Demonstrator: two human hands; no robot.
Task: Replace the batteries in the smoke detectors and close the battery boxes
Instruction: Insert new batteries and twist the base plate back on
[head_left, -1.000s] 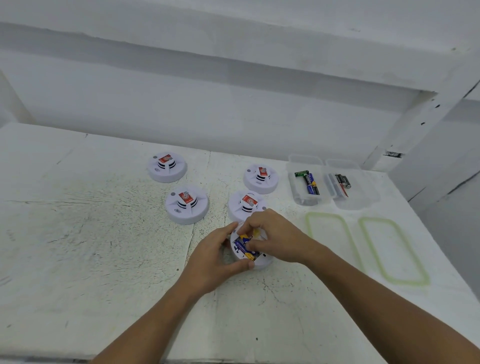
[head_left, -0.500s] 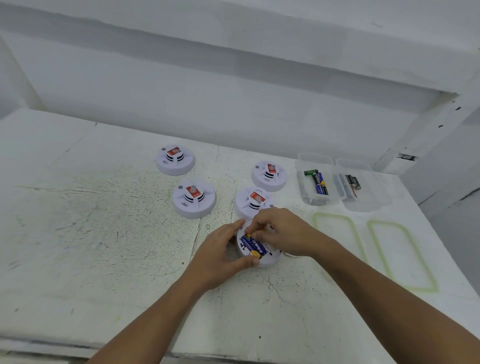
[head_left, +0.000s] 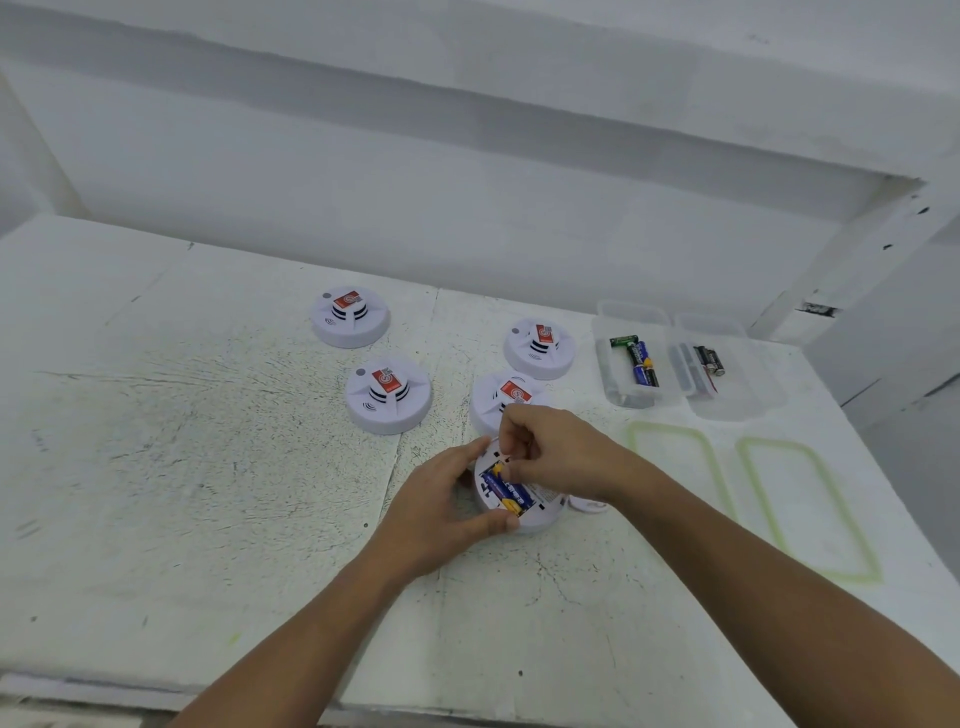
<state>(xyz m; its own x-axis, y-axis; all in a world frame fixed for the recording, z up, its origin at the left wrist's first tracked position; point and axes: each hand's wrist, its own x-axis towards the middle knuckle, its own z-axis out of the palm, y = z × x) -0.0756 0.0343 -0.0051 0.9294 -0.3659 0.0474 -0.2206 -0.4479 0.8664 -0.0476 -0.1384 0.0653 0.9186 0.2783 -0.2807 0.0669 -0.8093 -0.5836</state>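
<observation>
- Right hand (head_left: 553, 452): fingers are curling inward, and the fingertips (head_left: 511, 474) are pinching the far end of the blue-and-yellow batteries (head_left: 506, 493).
- Left hand (head_left: 441, 512): the thumb and fingers are wrapping round the near and left rim of the overturned smoke detector (head_left: 543, 514), gripping it.
- Blue-and-yellow batteries: these are lying side by side in the open compartment on the detector's underside.
- Overturned smoke detector: it is sitting on the table (head_left: 208, 467) between both hands, at the near middle.
- Small white piece (head_left: 589, 504): it is lying just beside the detector, partly hidden under the right wrist; what it is cannot be told.
- Four upright smoke detectors, red labels showing: far left (head_left: 350, 317), middle left (head_left: 388, 395), far right (head_left: 539, 348), and one (head_left: 501, 397) peeking out just behind the right hand.
- Left clear box (head_left: 608, 364): it is holding green and blue batteries.
- Right clear box (head_left: 748, 384): it is holding dark batteries.
- Two green-rimmed lids (head_left: 670, 457) (head_left: 800, 499): these are lying flat on the near side of the boxes.
</observation>
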